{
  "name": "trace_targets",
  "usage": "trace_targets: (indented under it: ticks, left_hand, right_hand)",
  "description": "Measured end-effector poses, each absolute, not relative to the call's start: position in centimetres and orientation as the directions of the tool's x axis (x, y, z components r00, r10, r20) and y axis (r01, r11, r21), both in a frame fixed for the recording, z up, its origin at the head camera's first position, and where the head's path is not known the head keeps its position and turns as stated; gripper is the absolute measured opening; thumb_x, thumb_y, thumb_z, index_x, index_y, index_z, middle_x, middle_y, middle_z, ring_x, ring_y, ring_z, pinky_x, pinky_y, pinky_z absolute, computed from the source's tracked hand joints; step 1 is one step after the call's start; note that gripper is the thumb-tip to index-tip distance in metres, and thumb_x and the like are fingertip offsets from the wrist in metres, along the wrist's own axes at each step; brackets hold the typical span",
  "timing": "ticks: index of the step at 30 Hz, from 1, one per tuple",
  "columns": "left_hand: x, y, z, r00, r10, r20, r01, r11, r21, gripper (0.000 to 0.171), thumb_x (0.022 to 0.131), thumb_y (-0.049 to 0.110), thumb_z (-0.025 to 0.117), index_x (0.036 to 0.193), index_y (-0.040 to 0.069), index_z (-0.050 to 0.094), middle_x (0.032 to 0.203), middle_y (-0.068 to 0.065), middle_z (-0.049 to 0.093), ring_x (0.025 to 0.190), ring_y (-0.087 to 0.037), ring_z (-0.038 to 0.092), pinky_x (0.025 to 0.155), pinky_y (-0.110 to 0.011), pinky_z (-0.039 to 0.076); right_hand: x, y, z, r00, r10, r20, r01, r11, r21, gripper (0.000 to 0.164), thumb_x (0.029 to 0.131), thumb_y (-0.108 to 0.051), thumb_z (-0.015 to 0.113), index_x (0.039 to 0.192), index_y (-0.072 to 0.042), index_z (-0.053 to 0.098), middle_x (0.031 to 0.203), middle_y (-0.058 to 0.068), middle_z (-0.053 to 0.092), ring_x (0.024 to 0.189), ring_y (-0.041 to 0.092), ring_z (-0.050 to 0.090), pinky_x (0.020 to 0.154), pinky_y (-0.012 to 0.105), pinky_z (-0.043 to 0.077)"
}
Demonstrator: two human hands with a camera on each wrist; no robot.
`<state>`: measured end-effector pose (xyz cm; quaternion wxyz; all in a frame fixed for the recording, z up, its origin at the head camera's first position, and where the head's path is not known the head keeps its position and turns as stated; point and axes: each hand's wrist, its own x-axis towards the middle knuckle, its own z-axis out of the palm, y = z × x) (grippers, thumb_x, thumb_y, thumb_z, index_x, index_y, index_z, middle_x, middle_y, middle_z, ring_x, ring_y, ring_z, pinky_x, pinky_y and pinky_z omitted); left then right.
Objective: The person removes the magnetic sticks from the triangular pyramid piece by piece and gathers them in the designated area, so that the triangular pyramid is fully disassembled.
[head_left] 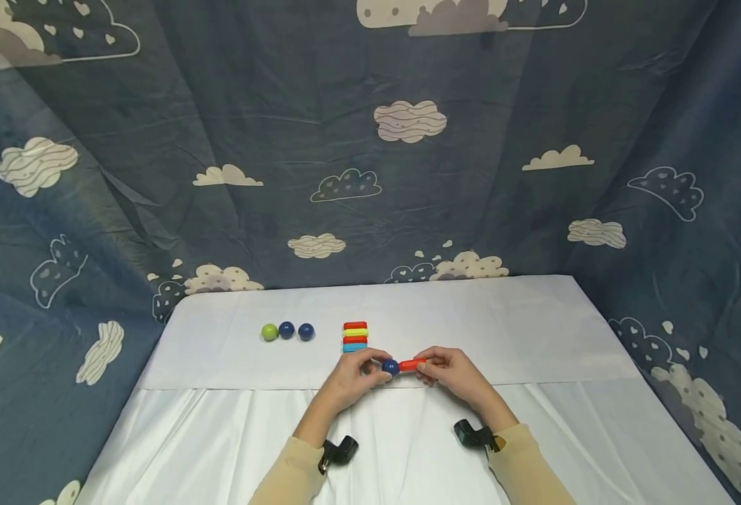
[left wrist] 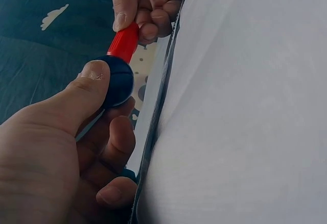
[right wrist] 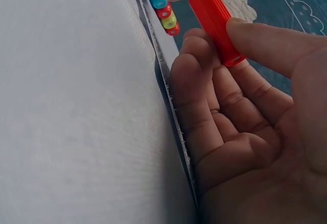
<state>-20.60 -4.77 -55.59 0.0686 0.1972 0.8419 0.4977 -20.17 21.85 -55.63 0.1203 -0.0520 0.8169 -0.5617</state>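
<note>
My left hand [head_left: 350,382] pinches a dark blue ball [head_left: 390,367] between thumb and fingers. From the other side, my right hand [head_left: 457,379] holds a short red rod [head_left: 411,365] by its outer end. In the left wrist view, the rod's [left wrist: 124,43] near end meets the ball [left wrist: 118,83]. Ridges run along the red rod [right wrist: 217,22] in the right wrist view, where the thumb presses on its side. Both pieces are held in line above the white table, close to its front edge.
Behind the left hand lies a row of several coloured rods [head_left: 355,332], red, yellow-green and blue. Farther left sit a green ball [head_left: 269,332] and two dark blue balls [head_left: 286,330]. White cloth covers the table [head_left: 502,322]; a patterned dark blue curtain [head_left: 269,210] hangs around it.
</note>
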Motion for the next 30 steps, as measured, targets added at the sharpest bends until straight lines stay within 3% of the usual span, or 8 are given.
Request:
trace_targets:
  ticks: [23,30]
  left_hand:
    - [-20.7,-6.0,-55.2,-0.916,0.389,0.097,0.233,0.32,0.918,0.03,0.094,0.032,0.082,0.122,0.024,0.077,0.087,0.0,0.072,0.077,-0.011,0.062,0.075,-0.025,0.052]
    - [-21.1,-8.0,-52.4,-0.947,0.279,0.162,0.24,0.275,0.931,0.029,0.093,0.029,0.084,0.121,0.025,0.077,0.106,0.001,0.074,0.095,-0.011,0.064,0.08,-0.025,0.051]
  right_hand:
    - [-20.2,22.1,-55.6,-0.967,-0.205,-0.15,0.085,0.295,-0.952,0.027,0.103,-0.018,0.07,0.123,0.0,0.073,0.092,0.01,0.075,0.078,0.015,0.066,0.071,0.023,0.057]
    - [-20.2,22.2,-55.3,-0.966,-0.212,-0.151,0.087,0.283,-0.955,0.028,0.103,-0.017,0.069,0.122,0.004,0.071,0.093,0.011,0.075,0.079,0.016,0.066,0.072,0.023,0.058]
